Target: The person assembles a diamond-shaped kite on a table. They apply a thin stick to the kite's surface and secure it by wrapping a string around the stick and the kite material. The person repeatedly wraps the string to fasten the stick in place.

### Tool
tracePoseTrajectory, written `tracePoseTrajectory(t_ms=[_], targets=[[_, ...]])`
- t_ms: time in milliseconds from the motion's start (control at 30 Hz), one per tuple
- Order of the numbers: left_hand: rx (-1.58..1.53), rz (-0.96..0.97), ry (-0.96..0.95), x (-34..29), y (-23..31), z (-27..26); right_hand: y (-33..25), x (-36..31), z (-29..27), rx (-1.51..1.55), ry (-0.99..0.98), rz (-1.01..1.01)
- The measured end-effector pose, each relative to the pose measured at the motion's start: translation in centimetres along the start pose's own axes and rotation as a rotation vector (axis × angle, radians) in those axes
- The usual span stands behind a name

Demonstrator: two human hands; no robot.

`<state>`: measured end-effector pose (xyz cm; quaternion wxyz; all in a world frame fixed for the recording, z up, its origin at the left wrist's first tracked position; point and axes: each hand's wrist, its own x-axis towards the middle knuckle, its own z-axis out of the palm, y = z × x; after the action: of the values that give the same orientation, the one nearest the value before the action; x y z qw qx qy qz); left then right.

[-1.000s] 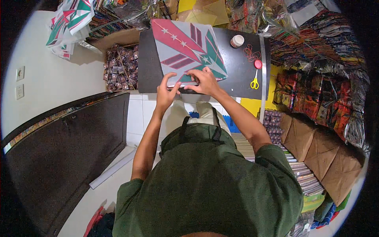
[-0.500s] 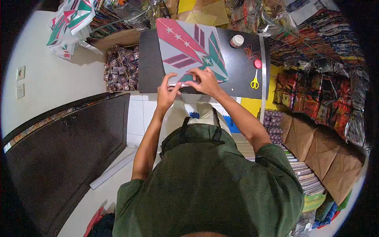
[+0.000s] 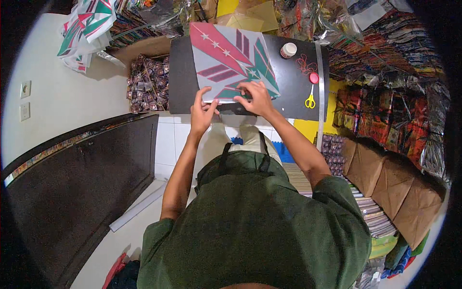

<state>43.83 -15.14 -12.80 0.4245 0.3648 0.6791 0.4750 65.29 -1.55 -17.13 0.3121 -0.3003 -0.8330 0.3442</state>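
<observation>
A diamond-shaped kite [image 3: 219, 60] in grey, red and green, with white stars, lies on the black tabletop. A thin pale line like a stick runs down its red band. At the near edge, my left hand [image 3: 204, 113] has its thumb on the edge and its index finger bent over the sheet; other fingers curl below, seeming to hold it. My right hand [image 3: 258, 100] rests over the green near part, thumb at the edge and index finger arched apart from it. Whatever lies under its palm is hidden.
A white jar [image 3: 288, 50], red-orange string [image 3: 306, 65], a red round lid [image 3: 314, 78] and yellow-handled scissors [image 3: 310, 101] lie right on the black table [image 3: 182, 91]. A box of small packets [image 3: 147, 82] is at left. Stacked packages [image 3: 370, 115] crowd the right; similar kites [image 3: 89, 31] hang upper left.
My right hand has slid a little to the right along the kite's near edge, away from my left hand. The kite has shifted very slightly; my left hand has barely moved.
</observation>
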Motion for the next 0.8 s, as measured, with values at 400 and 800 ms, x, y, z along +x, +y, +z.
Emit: tracePoseTrajectory(t_ms=[400, 800], targets=[[0.027, -0.071, 0.004, -0.04, 0.5, -0.1, 0.1, -0.25, -0.61, -0.032, -0.053, -0.06], [-0.032, -0.083, 0.011, -0.35, 0.66, 0.24, 0.03, 0.24, -0.54, 0.012, -0.118, 0.061]])
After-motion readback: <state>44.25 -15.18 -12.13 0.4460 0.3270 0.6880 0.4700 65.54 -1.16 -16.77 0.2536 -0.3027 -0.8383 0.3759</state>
